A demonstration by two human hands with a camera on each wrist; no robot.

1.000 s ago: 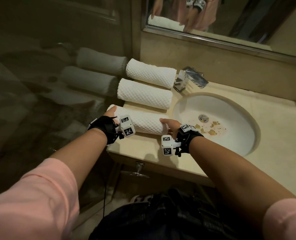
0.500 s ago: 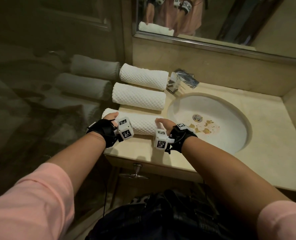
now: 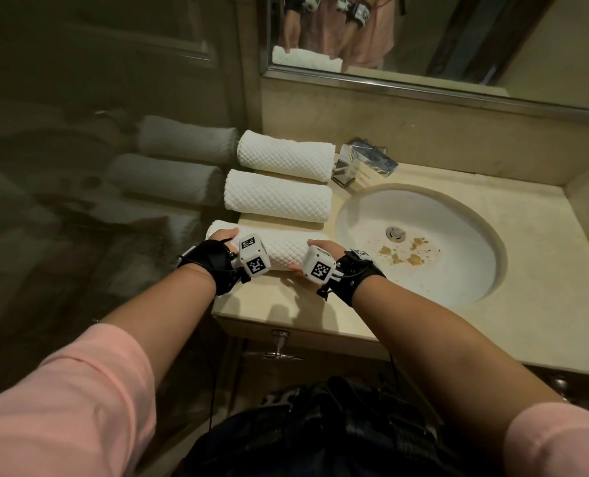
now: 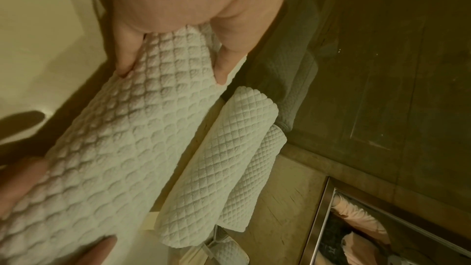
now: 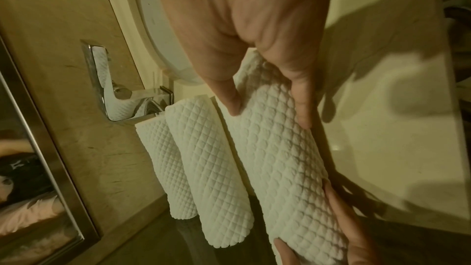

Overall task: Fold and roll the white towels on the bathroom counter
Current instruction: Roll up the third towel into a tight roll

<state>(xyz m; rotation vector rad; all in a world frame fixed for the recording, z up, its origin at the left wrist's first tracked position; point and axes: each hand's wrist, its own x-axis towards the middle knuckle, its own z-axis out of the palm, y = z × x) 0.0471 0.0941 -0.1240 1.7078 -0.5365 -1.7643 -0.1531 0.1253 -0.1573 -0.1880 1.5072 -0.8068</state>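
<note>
Where the nearest rolled towel (image 3: 279, 251) lies along the front left of the bench (image 3: 527, 304), I see my left hand (image 3: 222, 235) gripping its left end and my right hand (image 3: 322, 251) gripping its right end. In the head view, the marker cubes on both wrists cover most of each hand, so finger positions read poorly there. The left wrist view shows the thumb and fingers (image 4: 224, 63) curled around the roll, and the right wrist view shows the same wrap at the opposite end. The undersides of both grips are hidden.

Behind it, parallel and apart, lie the middle rolled towel (image 3: 277, 196) and the far rolled towel (image 3: 286, 154), which sits just beside the chrome faucet (image 3: 358, 163). The sink basin (image 3: 458, 270), right of the towels, carries brownish residue near the drain (image 3: 395, 233); what it is I cannot tell. The mirror (image 3: 458, 39) is cut off at the top.
</note>
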